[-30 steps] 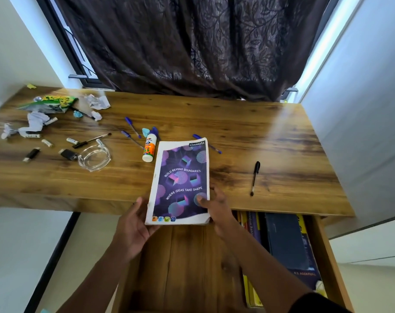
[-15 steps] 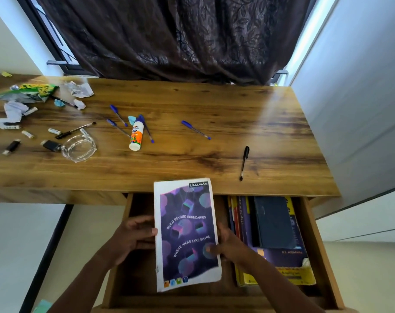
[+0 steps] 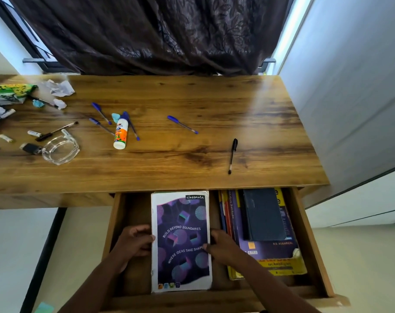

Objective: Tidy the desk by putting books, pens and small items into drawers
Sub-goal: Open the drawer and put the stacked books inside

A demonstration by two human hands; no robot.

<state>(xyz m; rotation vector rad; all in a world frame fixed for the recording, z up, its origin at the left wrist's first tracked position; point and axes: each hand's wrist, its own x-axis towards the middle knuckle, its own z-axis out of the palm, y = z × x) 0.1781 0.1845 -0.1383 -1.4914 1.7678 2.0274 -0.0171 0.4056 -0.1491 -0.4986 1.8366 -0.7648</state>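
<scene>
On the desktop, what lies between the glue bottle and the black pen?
In the head view, one blue pen lies between the glue bottle and the black pen; otherwise bare wood.

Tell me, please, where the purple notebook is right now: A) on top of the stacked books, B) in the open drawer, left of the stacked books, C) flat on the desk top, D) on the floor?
B: the notebook, held by both hands, lies in the drawer, left of the book stack.
</scene>
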